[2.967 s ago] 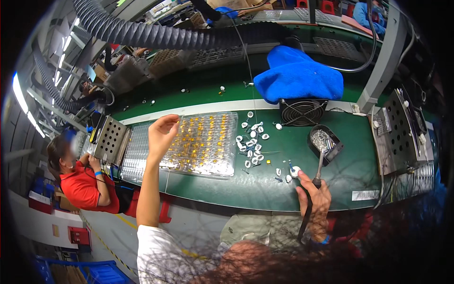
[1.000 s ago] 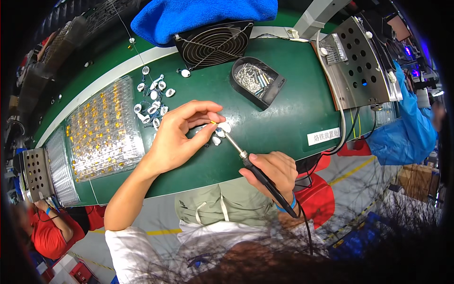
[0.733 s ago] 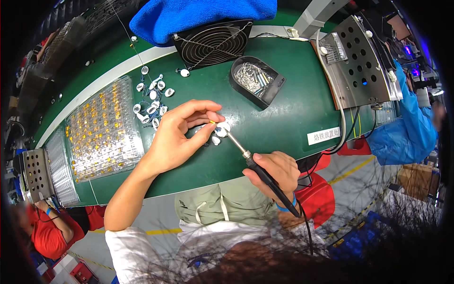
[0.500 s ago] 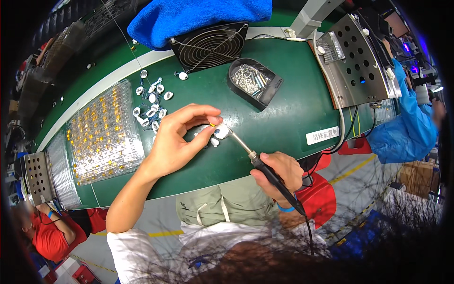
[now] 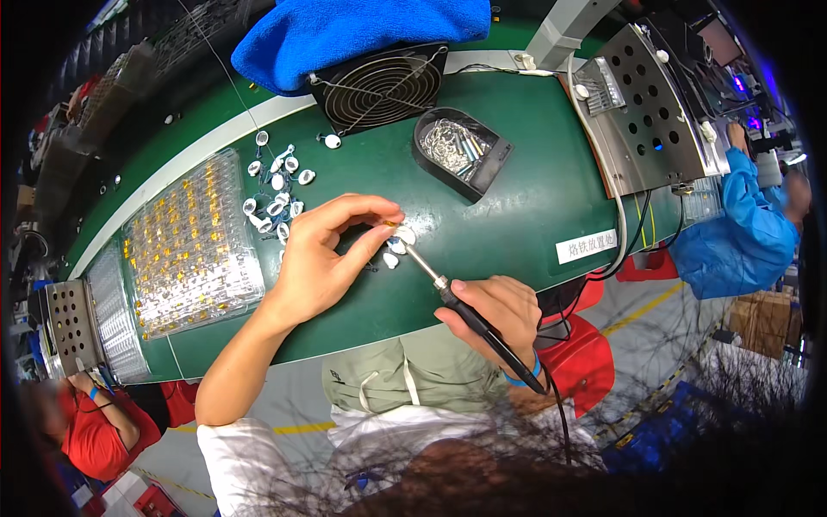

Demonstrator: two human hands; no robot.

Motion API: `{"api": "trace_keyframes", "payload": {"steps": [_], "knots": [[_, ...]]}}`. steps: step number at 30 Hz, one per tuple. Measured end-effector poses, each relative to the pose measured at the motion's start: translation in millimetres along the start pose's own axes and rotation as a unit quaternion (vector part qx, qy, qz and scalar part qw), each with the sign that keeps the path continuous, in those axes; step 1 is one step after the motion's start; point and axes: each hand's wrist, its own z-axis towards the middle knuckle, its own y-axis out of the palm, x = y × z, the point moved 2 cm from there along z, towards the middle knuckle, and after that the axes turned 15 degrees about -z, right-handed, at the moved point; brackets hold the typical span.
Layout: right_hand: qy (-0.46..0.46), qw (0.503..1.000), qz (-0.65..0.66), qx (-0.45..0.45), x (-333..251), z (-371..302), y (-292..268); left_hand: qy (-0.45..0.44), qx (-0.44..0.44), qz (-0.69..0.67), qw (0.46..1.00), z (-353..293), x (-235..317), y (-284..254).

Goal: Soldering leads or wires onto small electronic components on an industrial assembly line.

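Observation:
My right hand (image 5: 502, 312) is wrapped around the black handle of a soldering iron (image 5: 427, 266), whose metal shaft points up and left. Its tip reaches a small white rounded piece (image 5: 405, 234) by my left fingertips; contact is too small to make out. Thumb and forefinger of my left hand (image 5: 314, 257) pinch a tiny yellow part (image 5: 391, 225), mostly hidden by the fingers. Just below lies another white oval piece (image 5: 390, 260) on the green bench. Beyond my left hand several white oval pieces with dark wires (image 5: 277, 182) are scattered.
A clear tray with yellow parts (image 5: 185, 250) lies left. Toward the back stand a black fan (image 5: 383, 90) under a blue cloth (image 5: 362, 34) and a black bin of metal pieces (image 5: 491, 164). A perforated metal box (image 5: 642, 112) is at right. Co-workers in blue (image 5: 741, 224) and red (image 5: 103, 431) sit nearby.
My right hand and the soldering iron have shifted slightly left, bringing the tip lower on the white piece. My left hand stays nearly in place, still pinching.

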Motion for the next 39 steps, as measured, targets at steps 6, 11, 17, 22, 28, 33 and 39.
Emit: {"api": "trace_keyframes", "payload": {"steps": [6,11,17,22,28,33,39], "knots": [[-0.003,1.0,-0.009,-0.013,-0.8,0.4,0.4,0.002,0.0,0.002,1.0,-0.1,-0.2,0.2],[-0.008,1.0,-0.003,-0.01,0.3,-0.4,0.2,0.004,0.0,0.004,1.0,0.2,-1.0,-0.2],[-0.001,1.0,-0.01,0.006,1.4,-3.7,-0.2,0.005,-0.001,0.009,1.0,0.2,-0.2,0.2],[-0.002,0.999,-0.032,0.011,1.1,-4.9,-1.5,0.007,-0.002,0.006,1.0,0.5,-1.1,0.2],[0.027,0.999,-0.013,0.016,2.6,-5.5,-6.7,0.012,-0.01,0.021,1.0,1.5,2.1,1.0],[0.032,0.999,-0.002,0.016,2.1,-4.0,-8.5,0.011,0.0,0.012,1.0,1.2,0.7,2.2],[0.026,1.0,-0.003,0.015,1.3,-3.4,-8.7,0.014,0.021,-0.037,0.999,-2.5,-2.2,3.7]]}}
